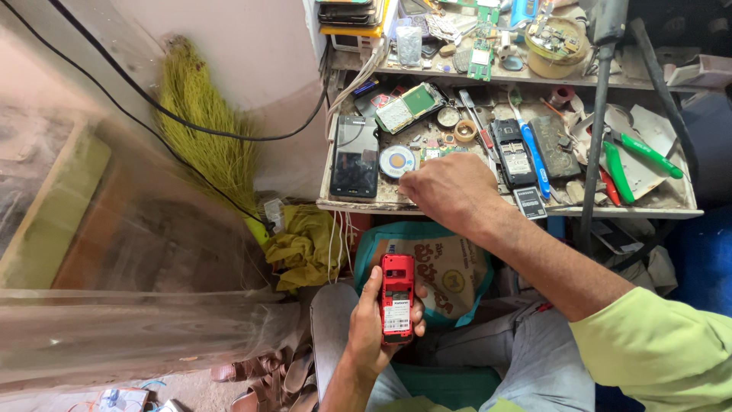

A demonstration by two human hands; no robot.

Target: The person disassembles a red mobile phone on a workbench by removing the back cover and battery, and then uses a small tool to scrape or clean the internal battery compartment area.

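Note:
My left hand [374,324] grips a small red phone [396,296] with its back cover off, held upright over my lap. My right hand [450,189] reaches forward onto the cluttered workbench tray [503,207], fingers curled down near a round blue-and-white tin [397,161]. Whether its fingertips pinch anything is hidden. A black smartphone [355,156] lies at the tray's left end. A dark opened phone body [513,152] and a blue-handled tool [532,159] lie just right of my right hand.
Green-handled pliers [627,159] rest at the tray's right. A loose battery [528,202] sits on the front edge. An upper shelf [488,69] holds circuit boards and parts. A straw broom [202,122], yellow cloth [305,248], a printed bag [450,267] and plastic sheeting [114,252] fill the left and below.

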